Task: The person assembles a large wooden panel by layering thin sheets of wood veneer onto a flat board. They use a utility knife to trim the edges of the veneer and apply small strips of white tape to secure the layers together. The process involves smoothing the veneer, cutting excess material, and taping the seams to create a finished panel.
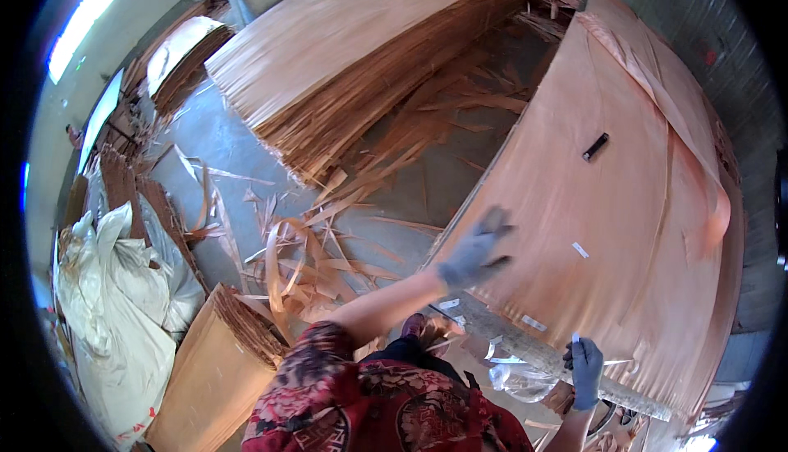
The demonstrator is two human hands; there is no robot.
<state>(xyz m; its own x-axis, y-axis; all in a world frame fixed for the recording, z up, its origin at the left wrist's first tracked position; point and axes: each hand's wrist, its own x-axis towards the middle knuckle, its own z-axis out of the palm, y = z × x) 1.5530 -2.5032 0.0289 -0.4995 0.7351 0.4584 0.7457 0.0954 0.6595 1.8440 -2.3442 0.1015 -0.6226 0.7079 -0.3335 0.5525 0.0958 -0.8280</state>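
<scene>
My left hand (478, 251), in a grey glove, reaches over the near left edge of a large stack of thin wood veneer sheets (566, 206). Slightly blurred, its fingers are spread and hold nothing. At the stack's near edge my right hand (584, 374), also gloved in grey, pinches a small white strip (575, 338) between its fingertips. Another white strip (580, 250) lies on the top sheet, and one more white strip (533, 323) is close to the front edge. Farther up the sheet lies a small black tool (596, 148) whose kind I cannot tell.
A loose veneer flap (657, 91) curls along the right side. Another thick veneer stack (369, 42) stands across the aisle. Veneer scraps (304, 271) litter the floor (394, 239). At the left are white sacking (115, 304) and a smaller stack (209, 370).
</scene>
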